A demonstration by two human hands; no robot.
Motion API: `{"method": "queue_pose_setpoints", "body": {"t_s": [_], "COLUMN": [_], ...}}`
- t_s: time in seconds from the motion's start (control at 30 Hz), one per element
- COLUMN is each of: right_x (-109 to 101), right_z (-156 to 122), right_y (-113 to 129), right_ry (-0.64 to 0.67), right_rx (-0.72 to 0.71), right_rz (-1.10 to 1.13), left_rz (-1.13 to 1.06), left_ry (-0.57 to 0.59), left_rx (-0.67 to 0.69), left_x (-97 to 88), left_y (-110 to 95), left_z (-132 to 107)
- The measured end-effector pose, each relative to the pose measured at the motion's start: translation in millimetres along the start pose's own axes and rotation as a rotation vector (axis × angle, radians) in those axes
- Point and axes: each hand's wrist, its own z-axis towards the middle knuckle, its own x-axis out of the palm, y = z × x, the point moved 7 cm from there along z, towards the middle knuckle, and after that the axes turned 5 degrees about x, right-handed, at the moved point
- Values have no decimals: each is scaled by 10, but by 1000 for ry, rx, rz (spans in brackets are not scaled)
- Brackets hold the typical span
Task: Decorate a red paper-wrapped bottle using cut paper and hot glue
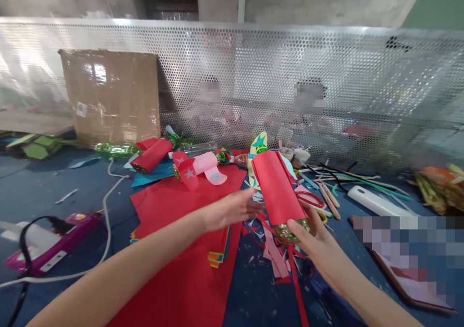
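My right hand (316,237) grips the base end of a green plastic bottle wrapped in red paper (278,187), which is tilted with its neck pointing away from me. A yellow paper piece with teal stars (253,170) stands by the bottle's neck. Left of the bottle, my left hand (229,210) is held out with its fingers extended, slightly blurred and holding nothing. Large red paper sheets (174,278) lie beneath my left arm. Behind them rests a pink-wrapped bottle with red and pink wings (203,165), near another red-wrapped bottle (152,155).
Paper scraps (271,254), scissors with red handles (310,200) and pencils (329,201) lie around the bottle. A purple power strip (65,245) with cables is at left, a tablet-like device (409,274) at right. A perforated metal panel (253,66) and cardboard (112,95) stand behind.
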Motion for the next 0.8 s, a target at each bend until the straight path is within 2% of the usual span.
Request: {"method": "queue_pose_setpoints", "body": {"t_s": [0.07,0.17,0.27,0.47,0.57,0.73,0.8], "right_x": [15,60,103,135,21,-399,-494], "right_z": [10,19,-6,-106,-49,150,198], "right_y": [-16,-78,-134,-99,71,401,516], "right_ry": [37,112,146,207,138,-170,-179], "right_rx": [-21,-42,-77,-122,-152,-221,-298], "right_rz": [0,-3,-67,-325,-327,-102,-84], "left_rz": [-41,-69,-113,-149,-87,49,139], "left_ry": [107,110,56,-12,-25,35,67], "left_rx": [8,18,4,-7,-7,-28,-65], "left_x": [269,472,517,477,419,370,365], "left_y": [130,241,292,287,270,277,298], "left_z": [-87,-191,-238,-232,-217,-219,-229]}}
